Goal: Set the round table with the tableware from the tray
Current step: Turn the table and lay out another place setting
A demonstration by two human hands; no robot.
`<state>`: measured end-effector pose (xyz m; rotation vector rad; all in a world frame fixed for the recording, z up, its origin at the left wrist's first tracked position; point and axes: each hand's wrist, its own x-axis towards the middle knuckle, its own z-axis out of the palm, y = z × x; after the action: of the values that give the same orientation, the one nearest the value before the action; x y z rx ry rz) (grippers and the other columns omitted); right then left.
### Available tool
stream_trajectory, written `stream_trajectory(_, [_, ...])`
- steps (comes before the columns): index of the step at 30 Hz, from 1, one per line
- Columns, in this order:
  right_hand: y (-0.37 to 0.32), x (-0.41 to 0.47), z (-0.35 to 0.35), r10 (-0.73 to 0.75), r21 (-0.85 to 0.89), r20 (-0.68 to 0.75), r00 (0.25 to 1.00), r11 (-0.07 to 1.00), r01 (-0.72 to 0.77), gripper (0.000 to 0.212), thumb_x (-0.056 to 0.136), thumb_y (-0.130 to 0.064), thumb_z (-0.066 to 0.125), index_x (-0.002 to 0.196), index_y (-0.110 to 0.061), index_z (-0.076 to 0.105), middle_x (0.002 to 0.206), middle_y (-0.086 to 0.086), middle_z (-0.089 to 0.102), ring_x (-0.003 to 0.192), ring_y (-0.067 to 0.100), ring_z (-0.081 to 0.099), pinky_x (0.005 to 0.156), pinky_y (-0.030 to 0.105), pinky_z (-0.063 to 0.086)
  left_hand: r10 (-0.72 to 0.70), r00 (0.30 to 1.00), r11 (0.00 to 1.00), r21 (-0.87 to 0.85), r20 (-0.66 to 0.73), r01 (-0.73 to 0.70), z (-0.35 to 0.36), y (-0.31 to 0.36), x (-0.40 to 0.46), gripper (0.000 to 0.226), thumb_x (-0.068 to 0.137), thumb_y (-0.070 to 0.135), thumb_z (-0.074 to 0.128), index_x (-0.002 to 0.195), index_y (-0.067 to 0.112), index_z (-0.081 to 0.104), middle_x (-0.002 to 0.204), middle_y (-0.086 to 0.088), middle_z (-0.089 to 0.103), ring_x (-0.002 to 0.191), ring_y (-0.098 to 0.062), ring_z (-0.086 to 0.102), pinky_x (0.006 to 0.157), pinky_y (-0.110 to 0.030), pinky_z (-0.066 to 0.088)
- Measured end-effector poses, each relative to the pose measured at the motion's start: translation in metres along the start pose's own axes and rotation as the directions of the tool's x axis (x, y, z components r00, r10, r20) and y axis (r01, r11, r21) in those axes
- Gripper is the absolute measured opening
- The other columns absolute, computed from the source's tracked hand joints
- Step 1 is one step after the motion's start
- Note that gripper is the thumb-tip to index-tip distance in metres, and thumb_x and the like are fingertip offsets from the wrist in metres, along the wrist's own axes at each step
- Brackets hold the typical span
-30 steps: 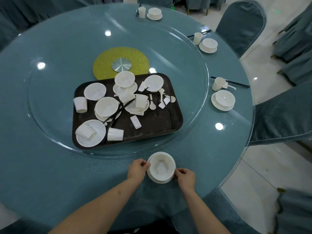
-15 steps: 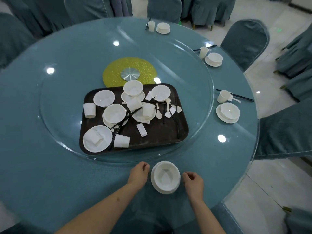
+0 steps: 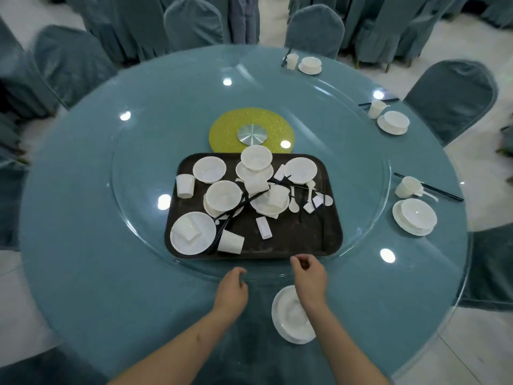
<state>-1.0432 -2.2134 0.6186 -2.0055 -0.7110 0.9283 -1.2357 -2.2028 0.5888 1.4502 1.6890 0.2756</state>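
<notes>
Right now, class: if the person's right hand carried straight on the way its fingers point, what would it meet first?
Most likely the near rim of the dark tray, just past the right hand. Height above the glass turntable is unclear, so it might pass over the rim.

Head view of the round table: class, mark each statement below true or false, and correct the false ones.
1. The dark tray sits on the glass turntable. True.
2. The right hand grips a cup. False: it holds nothing.
3. A bowl on a plate sits at the near table edge. True.
4. The tray has been emptied. False: plates, cups, spoons and chopsticks remain on it.
5. The left hand rests on the tray. False: it is short of the tray.
</notes>
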Motion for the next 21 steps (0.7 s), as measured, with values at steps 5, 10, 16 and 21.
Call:
stream_trajectory(5, [-0.026,0.031,0.033,-0.042,-0.111,0.037,0.998,0.993,0.046,0.007,0.092,-0.023,0.071,0.096,-0.018,0.073,0.085,-0.008,0.070,0.081,0.008,0.065,0.068,0.020,0.045,0.005,1.000,1.000,0.001,0.017,-0.005,-0.007,-0.009,0.002,0.033,0.097,0.010,0.046,0.128,0.016,0.054,0.118,-0.001,0.062,0.107,-0.017,0.060,0.093,-0.029,0.049])
stream_trajectory(10, [-0.043,0.058,0.063,-0.077,-0.206,0.072,0.994,0.974,0.091,0.010,0.091,-0.021,0.073,0.099,-0.015,0.072,0.084,-0.006,0.068,0.080,0.010,0.062,0.075,0.023,0.043,-0.006,1.000,1.000,-0.026,0.020,0.007,-0.012,-0.014,0.008,0.033,0.097,0.011,0.046,0.127,0.021,0.054,0.116,0.000,0.065,0.102,-0.016,0.061,0.086,-0.026,0.050])
stream_trajectory(16, [-0.052,0.077,0.086,-0.082,-0.319,0.117,0.990,0.941,0.116,0.013,0.090,-0.021,0.073,0.099,-0.012,0.070,0.087,-0.001,0.066,0.082,0.016,0.062,0.074,0.027,0.044,0.040,0.999,0.999,-0.010,0.037,-0.040,-0.016,-0.015,0.016,0.035,0.097,0.011,0.046,0.129,0.023,0.053,0.115,0.006,0.062,0.095,-0.008,0.058,0.080,-0.019,0.046])
stream_trajectory(21, [-0.050,0.082,0.101,-0.048,-0.402,0.147,0.988,0.910,0.103,0.022,0.086,-0.025,0.079,0.097,-0.013,0.063,0.091,0.001,0.058,0.075,0.016,0.056,0.070,0.030,0.043,0.061,0.996,0.998,0.016,0.063,-0.062,-0.020,-0.018,0.024,0.036,0.096,0.014,0.046,0.131,0.023,0.052,0.124,0.006,0.061,0.104,-0.010,0.058,0.084,-0.021,0.045])
